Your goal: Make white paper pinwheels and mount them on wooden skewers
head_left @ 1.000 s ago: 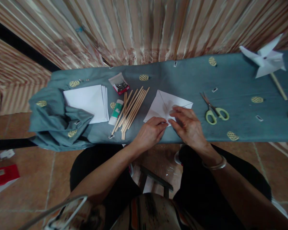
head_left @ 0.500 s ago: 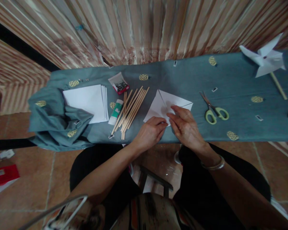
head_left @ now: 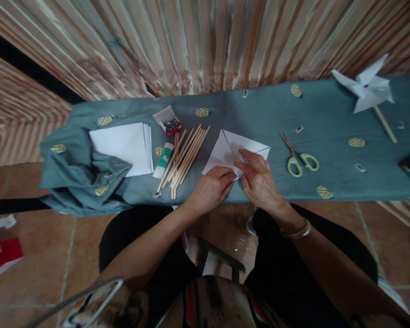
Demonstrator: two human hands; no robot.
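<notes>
Paper point(head_left: 226, 154): laid at frame centre on the tabletop point(head_left: 259, 109).
Left hand point(head_left: 212, 186): placed at the paper's lower edge; grip cannot be told.
Right hand point(head_left: 259, 183): placed over the paper, grip apart.

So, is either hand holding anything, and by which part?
The left hand seems to pinch the paper by its near corner. The right hand is over the paper too; whether its grip holds anything can't be told.

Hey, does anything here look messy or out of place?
Yes. The cloth is bunched up at the left end, overlapping a corner of the paper stack, while elsewhere it lies mostly flat. Tiny shiny bits lie loose outside the open box.
</notes>
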